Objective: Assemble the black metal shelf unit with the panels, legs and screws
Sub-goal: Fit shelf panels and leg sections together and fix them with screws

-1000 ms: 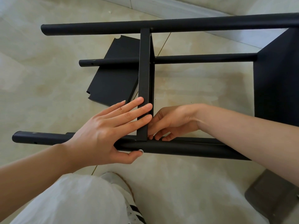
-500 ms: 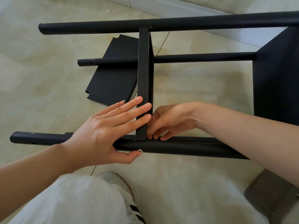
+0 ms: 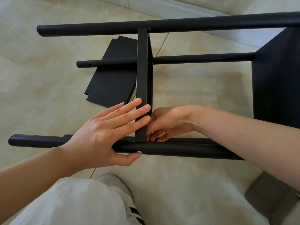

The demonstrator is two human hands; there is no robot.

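The left hand's grip (image 3: 103, 135) is spread flat: its straight fingers (image 3: 138, 111) press against the left face of the upright middle panel (image 3: 142, 82), while the thumb reaches under the near leg (image 3: 178, 149) and touches a silver screw head (image 3: 139, 152) set in that tube. The right hand (image 3: 168, 122) comes in from the other side of the same panel, its fingers curled down into the corner where the panel meets the near leg; whether they pinch anything there is hidden behind the panel edge, so I cannot tell. The shelf unit lies on its side on the pale tiled floor (image 3: 40, 78). Its near leg runs left to right just in front of the person, the far leg (image 3: 211, 24) runs parallel at the top of the view, and a thinner-looking third leg (image 3: 203, 58) lies between them, lower down. The middle panel stands on edge between the near and far legs, and a second fitted panel (image 3: 276, 82) closes the frame at the right. A loose panel (image 3: 112, 78) lies flat on the floor beneath the frame, left of the middle panel. A light trouser leg (image 3: 68, 203) and a white shoe (image 3: 126, 200) with dark stripes fill the bottom edge.
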